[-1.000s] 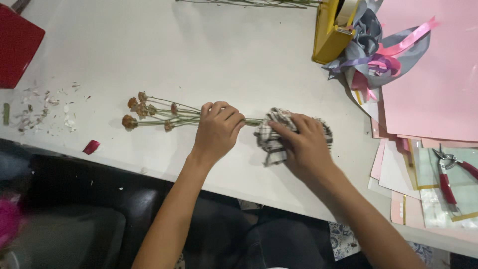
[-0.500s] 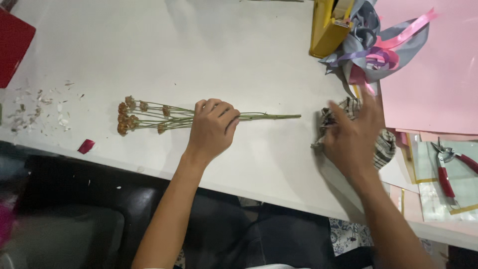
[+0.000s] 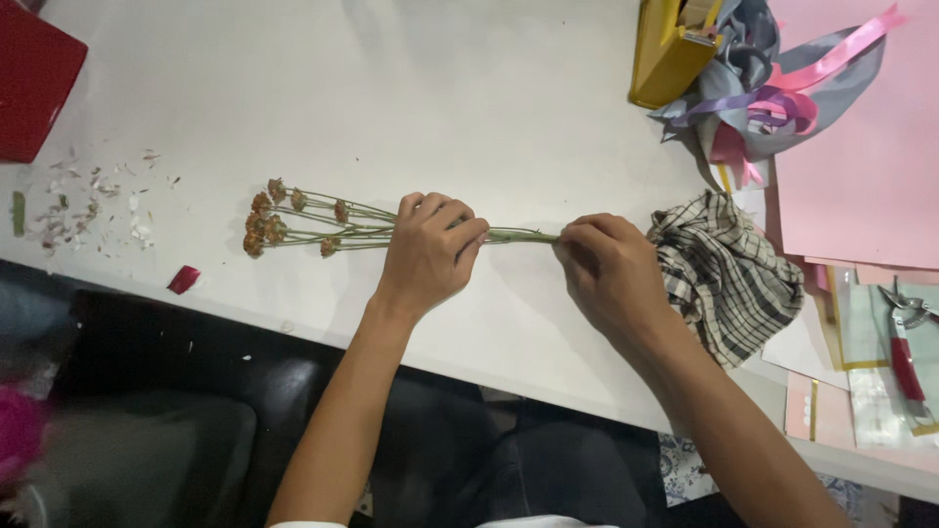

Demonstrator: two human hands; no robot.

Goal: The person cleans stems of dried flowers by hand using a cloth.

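L hand (image 3: 427, 252) clamps flower stems (image 3: 323, 225) flat on worktop (image 3: 391, 88) | R hand (image 3: 606, 269) now off checked cloth (image 3: 729, 274), pinching stem ends | cloth dropped beside R wrist | wiping seems over, stem work starting

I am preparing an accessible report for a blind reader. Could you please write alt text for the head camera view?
A person's left hand and right hand hold a bunch of dried flowers lying flat on a white table, the right pinching the stem ends. A checked cloth lies just right of the right hand, with ribbons and pink paper behind.
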